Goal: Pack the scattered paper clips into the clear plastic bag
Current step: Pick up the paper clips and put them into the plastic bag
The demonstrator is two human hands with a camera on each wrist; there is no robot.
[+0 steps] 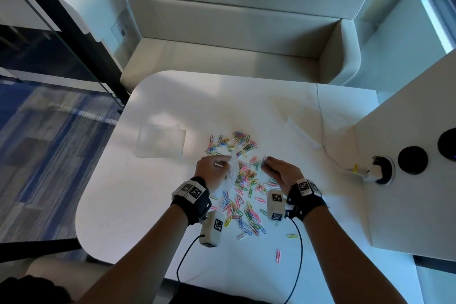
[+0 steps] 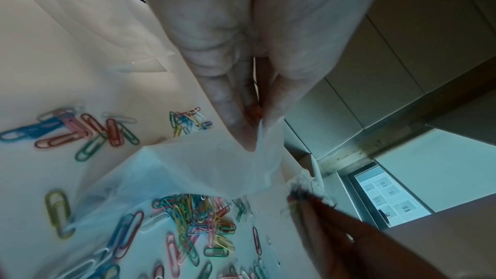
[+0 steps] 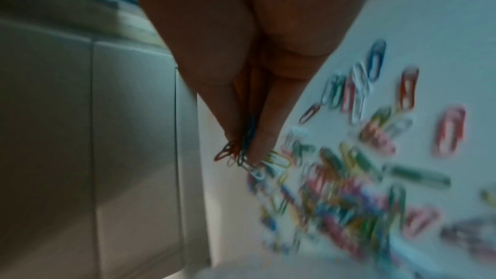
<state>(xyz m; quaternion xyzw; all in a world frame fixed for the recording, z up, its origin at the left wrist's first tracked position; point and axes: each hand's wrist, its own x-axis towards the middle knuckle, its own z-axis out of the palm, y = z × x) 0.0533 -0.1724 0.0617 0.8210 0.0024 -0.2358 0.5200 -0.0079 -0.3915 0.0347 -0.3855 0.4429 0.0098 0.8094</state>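
Several coloured paper clips [image 1: 243, 187] lie scattered across the middle of the white table [image 1: 153, 205]. My left hand [image 1: 213, 170] pinches the rim of the clear plastic bag [image 1: 232, 171] and holds it up over the pile; in the left wrist view the bag [image 2: 214, 167] hangs from my fingertips [image 2: 247, 135], with clips [image 2: 193, 215] showing through it. My right hand [image 1: 270, 164], just right of the bag, pinches a small bunch of clips [image 1: 264, 160]. The right wrist view shows that bunch [image 3: 241, 154] sticking out between finger and thumb.
Another clear bag [image 1: 160, 142] lies flat at the table's left. A white cable [image 1: 323, 131] runs along the right side to a socket [image 1: 381, 168] in a white panel. One pink clip [image 1: 278, 255] lies alone near the front edge. A bench seat [image 1: 222, 57] stands behind the table.
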